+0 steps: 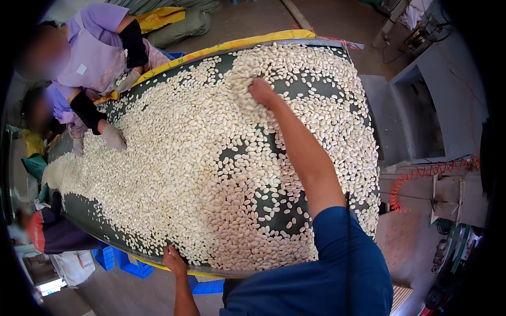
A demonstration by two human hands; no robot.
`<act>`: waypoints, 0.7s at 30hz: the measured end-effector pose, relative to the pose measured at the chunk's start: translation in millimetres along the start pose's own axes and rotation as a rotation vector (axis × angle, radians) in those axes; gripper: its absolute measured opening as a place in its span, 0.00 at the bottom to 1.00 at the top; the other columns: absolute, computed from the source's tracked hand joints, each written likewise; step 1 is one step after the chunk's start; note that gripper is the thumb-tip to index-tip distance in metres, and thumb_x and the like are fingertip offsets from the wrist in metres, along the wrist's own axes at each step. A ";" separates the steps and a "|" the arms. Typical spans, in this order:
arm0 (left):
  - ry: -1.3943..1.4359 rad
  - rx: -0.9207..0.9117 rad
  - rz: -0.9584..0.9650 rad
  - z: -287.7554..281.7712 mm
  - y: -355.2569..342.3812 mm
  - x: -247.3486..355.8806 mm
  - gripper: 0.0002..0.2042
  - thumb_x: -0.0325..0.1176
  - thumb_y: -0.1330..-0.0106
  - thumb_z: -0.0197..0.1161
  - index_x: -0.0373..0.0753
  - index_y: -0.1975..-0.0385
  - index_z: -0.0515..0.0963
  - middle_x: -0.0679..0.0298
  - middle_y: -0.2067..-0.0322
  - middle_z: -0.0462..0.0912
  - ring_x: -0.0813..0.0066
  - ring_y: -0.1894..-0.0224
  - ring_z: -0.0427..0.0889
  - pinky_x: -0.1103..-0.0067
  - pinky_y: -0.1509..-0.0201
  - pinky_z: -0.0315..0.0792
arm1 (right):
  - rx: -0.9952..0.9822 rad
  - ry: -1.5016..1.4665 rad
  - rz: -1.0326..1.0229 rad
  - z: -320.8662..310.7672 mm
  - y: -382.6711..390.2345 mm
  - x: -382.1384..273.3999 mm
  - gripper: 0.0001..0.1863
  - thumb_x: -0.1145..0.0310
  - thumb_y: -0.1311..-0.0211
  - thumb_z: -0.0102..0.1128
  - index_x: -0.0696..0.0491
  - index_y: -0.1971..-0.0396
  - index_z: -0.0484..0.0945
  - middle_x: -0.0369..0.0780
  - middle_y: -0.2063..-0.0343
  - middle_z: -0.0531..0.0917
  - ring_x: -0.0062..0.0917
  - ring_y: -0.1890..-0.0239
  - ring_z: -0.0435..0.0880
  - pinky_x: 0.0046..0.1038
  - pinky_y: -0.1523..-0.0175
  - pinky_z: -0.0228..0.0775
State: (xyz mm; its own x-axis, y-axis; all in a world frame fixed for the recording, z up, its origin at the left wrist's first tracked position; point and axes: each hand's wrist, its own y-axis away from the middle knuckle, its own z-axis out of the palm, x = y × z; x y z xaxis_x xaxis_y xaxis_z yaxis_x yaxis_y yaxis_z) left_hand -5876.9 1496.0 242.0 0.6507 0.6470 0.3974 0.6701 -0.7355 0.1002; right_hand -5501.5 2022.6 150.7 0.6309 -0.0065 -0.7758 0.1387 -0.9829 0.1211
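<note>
Pale, oval beans [200, 158] cover the dark green table [89, 216] in a thick layer, with bare patches showing through near the middle. The right hand [262, 92] reaches far across, fingers curled into a heap of beans. The left hand [174, 260] grips the table's near rim.
</note>
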 end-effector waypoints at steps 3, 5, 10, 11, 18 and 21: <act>-0.044 0.033 0.045 -5.6 -0.5 -9.6 0.11 0.32 0.32 0.53 0.30 0.69 0.77 0.51 0.75 0.81 0.59 0.76 0.79 0.68 0.69 0.72 | -0.481 0.201 -0.064 66.8 58.5 -94.9 0.24 0.74 0.43 0.42 0.54 0.45 0.71 0.51 0.51 0.78 0.44 0.50 0.78 0.39 0.45 0.70; -0.054 0.030 0.008 -7.9 -0.8 -20.3 0.12 0.33 0.32 0.53 0.30 0.69 0.77 0.50 0.75 0.81 0.56 0.75 0.78 0.67 0.68 0.71 | -0.769 0.011 -0.065 64.0 103.4 -130.8 0.25 0.73 0.42 0.44 0.52 0.43 0.71 0.50 0.50 0.78 0.43 0.50 0.79 0.37 0.44 0.70; -0.077 0.041 0.027 -7.6 -10.8 -41.0 0.12 0.34 0.32 0.53 0.30 0.68 0.78 0.49 0.74 0.81 0.52 0.73 0.78 0.65 0.67 0.71 | -0.238 -0.232 -0.019 -9.4 99.6 -44.2 0.19 0.71 0.40 0.47 0.54 0.49 0.76 0.42 0.71 0.81 0.22 0.77 0.78 0.27 0.69 0.72; -0.051 0.055 0.058 -8.2 -14.3 -39.8 0.12 0.34 0.32 0.53 0.30 0.68 0.78 0.49 0.73 0.81 0.52 0.72 0.78 0.65 0.67 0.71 | -0.020 -0.172 0.086 -44.4 92.2 -14.0 0.17 0.70 0.39 0.48 0.54 0.51 0.78 0.41 0.75 0.81 0.22 0.78 0.78 0.27 0.71 0.71; -0.012 0.035 -0.015 -15.1 -26.4 -44.6 0.12 0.34 0.32 0.53 0.31 0.68 0.78 0.53 0.75 0.81 0.59 0.75 0.79 0.68 0.70 0.71 | 0.048 -0.380 0.458 -113.3 134.8 28.3 0.16 0.73 0.40 0.46 0.58 0.54 0.78 0.34 0.81 0.78 0.13 0.85 0.69 0.18 0.81 0.59; -0.036 0.017 -0.012 -19.1 -31.6 -47.8 0.12 0.34 0.32 0.51 0.31 0.70 0.77 0.56 0.81 0.79 0.66 0.80 0.75 0.70 0.74 0.68 | -0.186 -0.603 0.387 -85.2 143.7 -8.6 0.17 0.74 0.39 0.45 0.59 0.52 0.75 0.32 0.80 0.76 0.11 0.85 0.64 0.15 0.82 0.52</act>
State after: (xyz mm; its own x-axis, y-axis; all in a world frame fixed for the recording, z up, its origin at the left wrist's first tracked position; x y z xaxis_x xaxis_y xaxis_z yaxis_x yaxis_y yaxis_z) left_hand -5936.0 1484.4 237.3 0.6551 0.6626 0.3631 0.6835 -0.7245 0.0887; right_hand -5422.0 1897.0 227.5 0.1389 -0.4990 -0.8554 0.1522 -0.8427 0.5164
